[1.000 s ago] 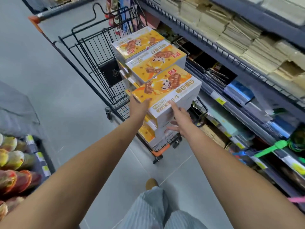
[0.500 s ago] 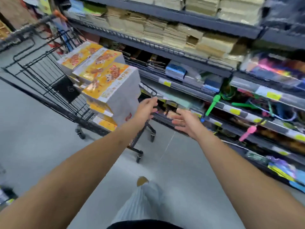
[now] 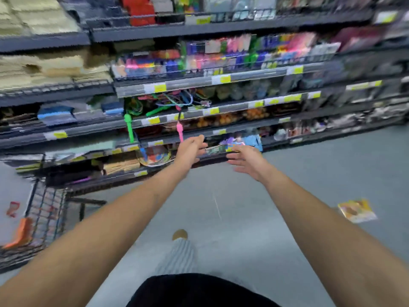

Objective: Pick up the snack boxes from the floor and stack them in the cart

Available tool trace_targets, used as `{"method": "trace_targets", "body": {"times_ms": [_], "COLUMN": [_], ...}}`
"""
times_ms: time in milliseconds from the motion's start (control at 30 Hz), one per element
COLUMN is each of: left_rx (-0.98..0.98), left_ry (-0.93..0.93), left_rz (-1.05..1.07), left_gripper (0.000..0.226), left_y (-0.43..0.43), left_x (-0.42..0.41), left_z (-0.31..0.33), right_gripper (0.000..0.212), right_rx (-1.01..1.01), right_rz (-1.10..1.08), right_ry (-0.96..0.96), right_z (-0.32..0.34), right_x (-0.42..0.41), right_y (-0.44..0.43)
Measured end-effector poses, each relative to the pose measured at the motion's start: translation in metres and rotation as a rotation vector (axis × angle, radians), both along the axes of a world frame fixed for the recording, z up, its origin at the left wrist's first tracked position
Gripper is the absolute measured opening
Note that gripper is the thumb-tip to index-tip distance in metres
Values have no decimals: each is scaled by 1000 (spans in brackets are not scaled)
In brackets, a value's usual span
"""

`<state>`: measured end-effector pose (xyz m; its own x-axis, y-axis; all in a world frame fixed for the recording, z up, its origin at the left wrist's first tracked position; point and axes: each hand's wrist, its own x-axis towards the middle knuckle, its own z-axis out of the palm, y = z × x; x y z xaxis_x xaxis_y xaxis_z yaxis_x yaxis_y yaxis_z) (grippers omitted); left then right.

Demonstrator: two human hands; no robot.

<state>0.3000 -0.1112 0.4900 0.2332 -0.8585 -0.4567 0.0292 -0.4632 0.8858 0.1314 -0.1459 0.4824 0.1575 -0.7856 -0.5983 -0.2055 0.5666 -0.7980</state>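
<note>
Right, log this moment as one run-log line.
left hand open | right hand open | snack box on floor | cart at left

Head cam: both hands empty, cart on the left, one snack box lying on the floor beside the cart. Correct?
Not quite. The head view shows the snack box on the floor at the right, well apart from the cart, not beside it. The rest holds: left hand and right hand hold nothing, and the cart is on the left.

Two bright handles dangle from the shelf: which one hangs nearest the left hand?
The pink handle, just above the left hand; the green handle hangs farther left.
</note>
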Motion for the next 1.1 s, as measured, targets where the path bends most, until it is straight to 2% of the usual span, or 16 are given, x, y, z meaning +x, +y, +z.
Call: {"method": "trace_targets", "body": {"times_ms": [100,200,433,733,800,1100], "left_rx": [1,-7,10,129,142,182], "left_ry": [-7,-15,-31,-15,-27,-51], "left_rz": [-161,-266,-508,-896,-1001,-1248], "left_gripper": [26,18,26,23,22,18], "left_y": [-23,-51,-135,-249,-263,-286], "left_x": [-60,-114,-250,-451,-501,-661], "left_z": [9,12,1,-9,-8,-24], "right_gripper": [14,14,12,12,9,13], "right_rx": [-6,-13,-12,43,40,86], "right_rz": [-138,-250,-516,-863,-993,-1179], "right_ry": [-16,-49,-53,-28,-43,-62], "right_z": [2,1,-6,-9,-11,-31], "right_x": [-66,-124,-258,-421,-462,-594], "right_y": [-1,-9,-49,-97,-100,-105]}}
